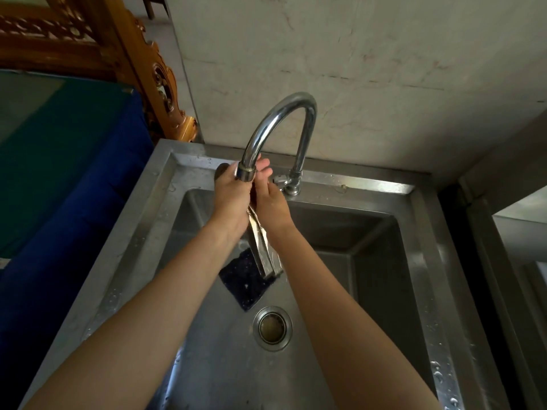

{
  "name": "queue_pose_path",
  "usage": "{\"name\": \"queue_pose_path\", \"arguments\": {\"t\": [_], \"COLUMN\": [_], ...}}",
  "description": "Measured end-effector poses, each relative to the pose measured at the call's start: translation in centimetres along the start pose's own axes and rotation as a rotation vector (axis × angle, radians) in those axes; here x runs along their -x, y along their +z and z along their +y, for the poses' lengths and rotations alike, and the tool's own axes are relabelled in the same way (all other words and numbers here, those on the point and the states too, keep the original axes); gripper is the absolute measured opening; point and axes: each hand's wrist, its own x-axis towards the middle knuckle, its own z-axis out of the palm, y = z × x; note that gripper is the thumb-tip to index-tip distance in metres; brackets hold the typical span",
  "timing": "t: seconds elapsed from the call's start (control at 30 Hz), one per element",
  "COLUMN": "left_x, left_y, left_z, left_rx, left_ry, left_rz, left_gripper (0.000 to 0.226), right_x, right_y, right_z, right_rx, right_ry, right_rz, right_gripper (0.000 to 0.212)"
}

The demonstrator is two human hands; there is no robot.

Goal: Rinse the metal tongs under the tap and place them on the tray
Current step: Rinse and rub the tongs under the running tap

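Observation:
Metal tongs (262,247) hang over the steel sink (426,261), their joined end pointing down toward me and their upper part hidden between my hands. My left hand (231,199) grips the upper part of the tongs just below the spout of the curved chrome tap (281,113). My right hand (270,202) is wrapped round the tongs from the right side, fingers up by the spout. Whether water is running cannot be told. No tray is in view.
A dark blue cloth or sponge (242,279) lies on the sink floor under the tongs, above the round drain (272,327). The tap handle (281,180) sits on the back rim. A blue and green covered surface (59,173) stands to the left.

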Motion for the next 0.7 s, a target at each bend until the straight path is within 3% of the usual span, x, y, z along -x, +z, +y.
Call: {"name": "queue_pose_path", "arguments": {"t": [0.13,0.3,0.43,0.57,0.7], "left_x": [-2.3,-4.4,-3.3,-0.4,-1.3], "left_y": [-0.7,-1.9,-1.7,-1.9,-1.6], "left_z": [1.4,2.5,1.8,-0.9,-0.4], "left_rx": [0.008,-0.056,0.121,-0.070,0.020], "left_ry": [-0.014,-0.003,-0.080,-0.081,-0.151], "left_rz": [0.029,0.073,0.004,-0.051,-0.006], "left_gripper": [0.018,0.024,0.029,0.017,0.020], "right_x": [0.9,2.1,2.1,1.9,2.7], "right_y": [-1.8,-3.1,-2.5,-1.0,-0.6], "right_z": [1.6,2.9,2.9,2.4,1.9], "right_rx": [-0.032,-0.040,-0.016,-0.042,-0.023], "right_ry": [-0.109,-0.057,-0.085,-0.073,-0.028], "right_rz": [-0.201,-0.465,-0.356,-0.260,-0.241], "right_gripper": [0.030,0.018,0.018,0.034,0.029]}}
